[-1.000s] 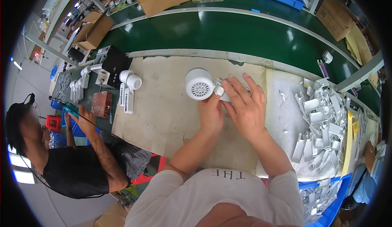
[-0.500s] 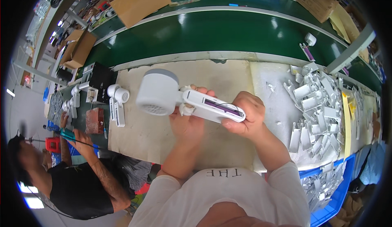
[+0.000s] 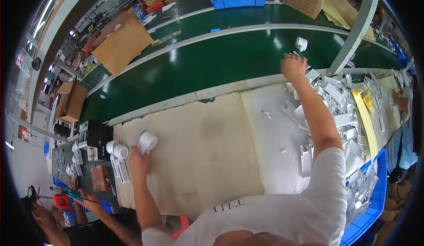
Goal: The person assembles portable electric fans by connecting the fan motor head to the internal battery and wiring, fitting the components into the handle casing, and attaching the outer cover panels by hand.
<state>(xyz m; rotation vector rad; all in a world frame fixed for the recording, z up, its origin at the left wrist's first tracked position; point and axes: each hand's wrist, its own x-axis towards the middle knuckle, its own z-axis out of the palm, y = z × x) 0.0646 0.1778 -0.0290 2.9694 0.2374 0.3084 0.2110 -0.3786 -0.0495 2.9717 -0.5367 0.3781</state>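
My left hand is closed round the handle of a white hair-dryer-shaped device, held low at the left of the work table, its round head pointing away from me. Beside it stand similar white devices with round heads and slim handles. My right arm is stretched far forward over the green conveyor. There my right hand has its fingers curled at the handle of another white device; the hand covers most of that handle, and a bit of purple shows beside it.
White plastic shells lie piled at the right, more in a blue crate below. A grey post rises past the pile. A black box stands at the left, near a co-worker's hands. Cartons sit beyond the conveyor.
The device both hands held before me is now in my left hand, carried left and lowered toward the table. My right hand has let go and reached forward right to the conveyor. The view has shifted.
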